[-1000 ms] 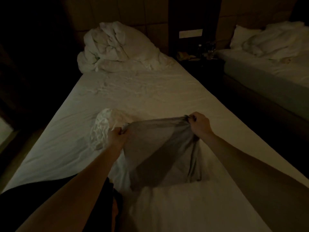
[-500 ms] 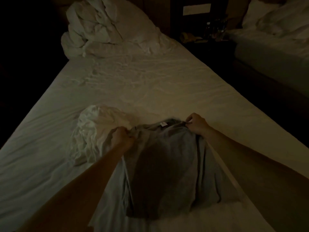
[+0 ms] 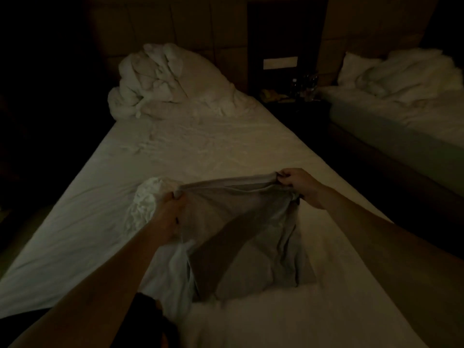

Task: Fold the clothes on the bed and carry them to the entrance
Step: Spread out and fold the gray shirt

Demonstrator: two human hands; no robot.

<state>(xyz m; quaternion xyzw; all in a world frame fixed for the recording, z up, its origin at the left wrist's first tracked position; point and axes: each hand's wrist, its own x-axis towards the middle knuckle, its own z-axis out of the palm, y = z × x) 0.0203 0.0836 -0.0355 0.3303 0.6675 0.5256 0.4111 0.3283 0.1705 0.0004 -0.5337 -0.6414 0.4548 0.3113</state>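
A grey garment (image 3: 241,237), probably a T-shirt though the dim light leaves its cut uncertain, is held up over the near end of the bed (image 3: 200,151). Its upper edge is stretched taut between the two hands and runs across the view from left to right, rising slightly toward the right, so that the long axis of the held edge lies across the width of the bed; the body of the cloth hangs down from that edge toward the person, and its lower part rests on the white sheet. The left hand (image 3: 170,212) is closed on the left corner of the upper edge, the fingers being curled round bunched fabric. The right hand (image 3: 298,183) is closed on the right corner, the cloth being pinched between thumb and fingers. A crumpled white garment (image 3: 148,199) lies on the sheet just beside and partly behind the left hand, touching the grey garment. A heap of white bedding (image 3: 170,81) is piled at the head of the bed. A dark nightstand (image 3: 293,101) with small objects on it stands between this bed and a second bed (image 3: 401,114) at the right. No label, brand or legible writing can be made out on the garment.
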